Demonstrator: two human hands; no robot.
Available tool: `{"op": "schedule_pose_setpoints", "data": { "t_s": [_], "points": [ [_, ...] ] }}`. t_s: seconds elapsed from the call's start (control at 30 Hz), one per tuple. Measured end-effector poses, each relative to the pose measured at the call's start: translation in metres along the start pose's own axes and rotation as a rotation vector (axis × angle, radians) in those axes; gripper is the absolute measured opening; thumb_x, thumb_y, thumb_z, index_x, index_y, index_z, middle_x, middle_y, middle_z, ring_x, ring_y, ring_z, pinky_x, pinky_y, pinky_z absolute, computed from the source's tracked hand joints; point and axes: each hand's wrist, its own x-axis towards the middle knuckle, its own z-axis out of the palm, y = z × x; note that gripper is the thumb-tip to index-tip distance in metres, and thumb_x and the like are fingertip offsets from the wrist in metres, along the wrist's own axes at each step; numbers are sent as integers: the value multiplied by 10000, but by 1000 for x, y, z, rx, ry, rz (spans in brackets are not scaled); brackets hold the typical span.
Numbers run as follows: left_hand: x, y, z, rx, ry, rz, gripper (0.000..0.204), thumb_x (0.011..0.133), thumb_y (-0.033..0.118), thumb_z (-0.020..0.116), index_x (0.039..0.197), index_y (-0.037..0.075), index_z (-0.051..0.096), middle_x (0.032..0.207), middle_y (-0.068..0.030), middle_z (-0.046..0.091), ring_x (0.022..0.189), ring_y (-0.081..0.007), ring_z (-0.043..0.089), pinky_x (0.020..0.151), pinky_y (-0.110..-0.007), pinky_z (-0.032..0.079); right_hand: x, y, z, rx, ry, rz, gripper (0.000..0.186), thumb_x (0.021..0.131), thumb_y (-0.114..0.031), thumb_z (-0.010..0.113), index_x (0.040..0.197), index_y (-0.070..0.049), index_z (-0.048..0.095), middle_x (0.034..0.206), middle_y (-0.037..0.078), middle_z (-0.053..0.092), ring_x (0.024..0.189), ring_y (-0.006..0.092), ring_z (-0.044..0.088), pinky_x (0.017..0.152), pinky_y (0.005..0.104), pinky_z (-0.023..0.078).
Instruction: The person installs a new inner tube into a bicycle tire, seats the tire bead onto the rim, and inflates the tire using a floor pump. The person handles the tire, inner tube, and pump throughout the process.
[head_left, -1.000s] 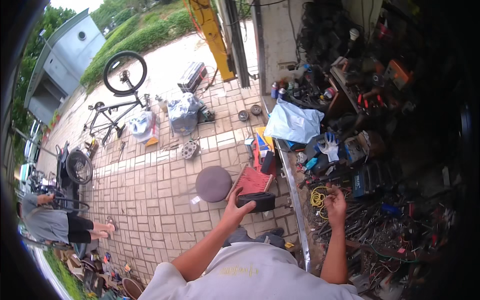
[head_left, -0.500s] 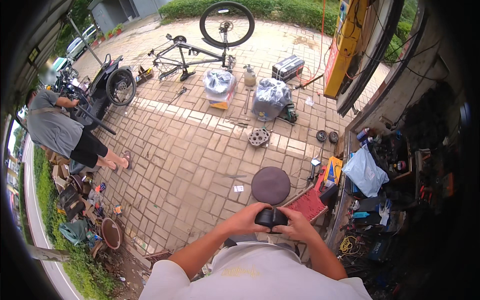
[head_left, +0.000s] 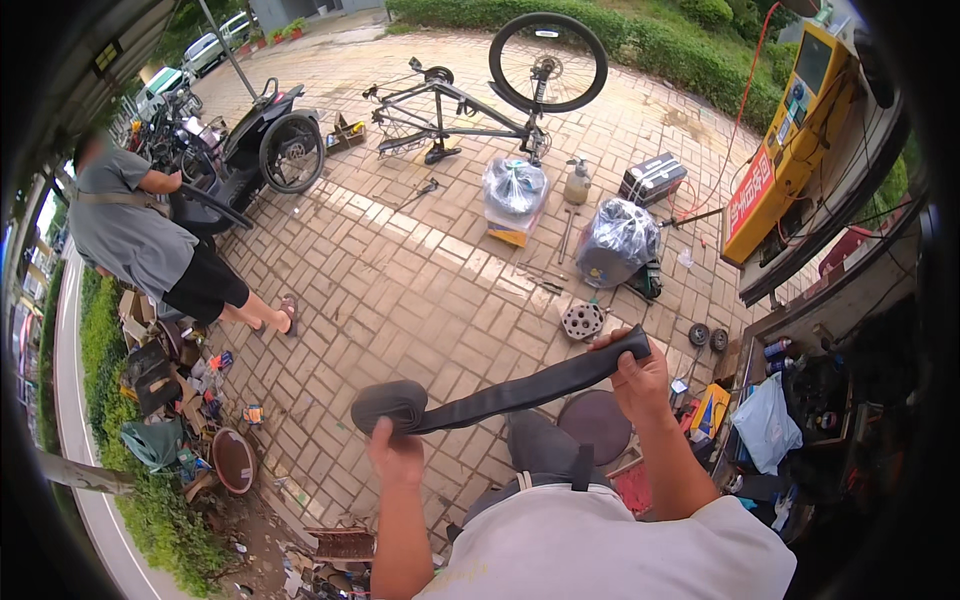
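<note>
1. One co-worker (head_left: 150,235), in a grey shirt and black shorts, stands beside a motor scooter (head_left: 245,155).
2. A reddish-brown basin (head_left: 235,461) sits low at the edge of the brick paving (head_left: 320,300).
3. The left hand (head_left: 397,455) holds the rolled end of a black rubber strip (head_left: 520,396), thumb against the near side; its other fingers are mostly hidden.
4. Farther off, a bicycle (head_left: 437,118) rests with one wheel raised.
5. The strip stretches between both hands, above the paving, in front of the person.
6. A round brown stool (head_left: 603,428) shows below the strip.
7. The right hand (head_left: 642,382) pinches the strip's free end between thumb and fingers.
8. Rightmost are a yellow machine (head_left: 792,150) and a pale plastic bag (head_left: 768,425).
</note>
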Motion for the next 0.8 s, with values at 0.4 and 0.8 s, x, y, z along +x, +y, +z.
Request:
{"op": "schedule_pose_setpoints", "data": {
  "t_s": [0.4,0.8],
  "points": [
    [282,66,2,18,292,187,372,834,292,717,1120,83,604,937,-56,646,852,-175,589,739,-368,463,295,31,24,46,-21,-198,297,948,-201,632,1154,-12,532,1080,153,626,1010,272,623,934,416,499],
    [508,135,-50,-74,482,286,390,862,369,702,1077,68,578,893,-59,595,851,-182,565,777,-337,446,586,51,33,-19,292,-285,306,987,-303,563,1135,-36,580,1005,80,651,907,204,626,835,352,522]
  ]
}}
